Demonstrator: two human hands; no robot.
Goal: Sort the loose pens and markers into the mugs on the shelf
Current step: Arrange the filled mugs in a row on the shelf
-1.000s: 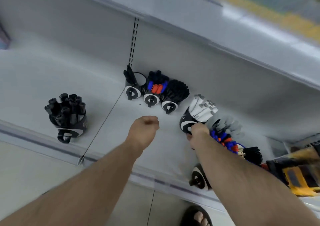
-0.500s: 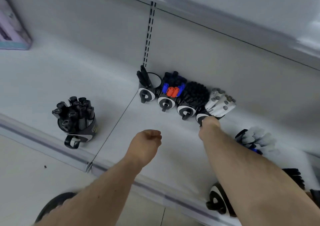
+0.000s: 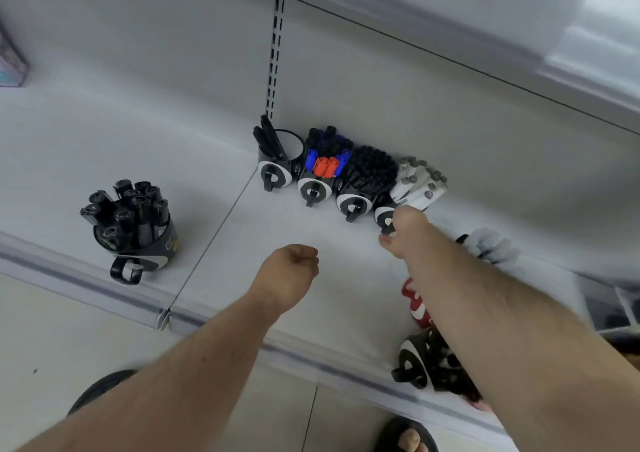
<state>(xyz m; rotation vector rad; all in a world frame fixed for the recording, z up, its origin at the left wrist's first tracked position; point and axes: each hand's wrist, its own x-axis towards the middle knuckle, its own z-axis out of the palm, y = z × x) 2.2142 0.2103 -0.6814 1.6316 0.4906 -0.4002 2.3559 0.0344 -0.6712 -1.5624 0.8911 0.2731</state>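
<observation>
Shelf edge [image 3: 104, 294] near; right hand [image 3: 403, 230] apparently grips mug handle [image 3: 387, 225].

I see a slotted upright [image 3: 276, 53] running up the grey back panel [image 3: 433, 112]. A purple box [image 3: 10, 64] sits at the far left edge. Below the shelf's rail [image 3: 86, 290] lies pale tiled floor [image 3: 52, 341], with a sandalled foot [image 3: 408, 437] at the bottom and a dark shoe [image 3: 100, 387] further left.
</observation>
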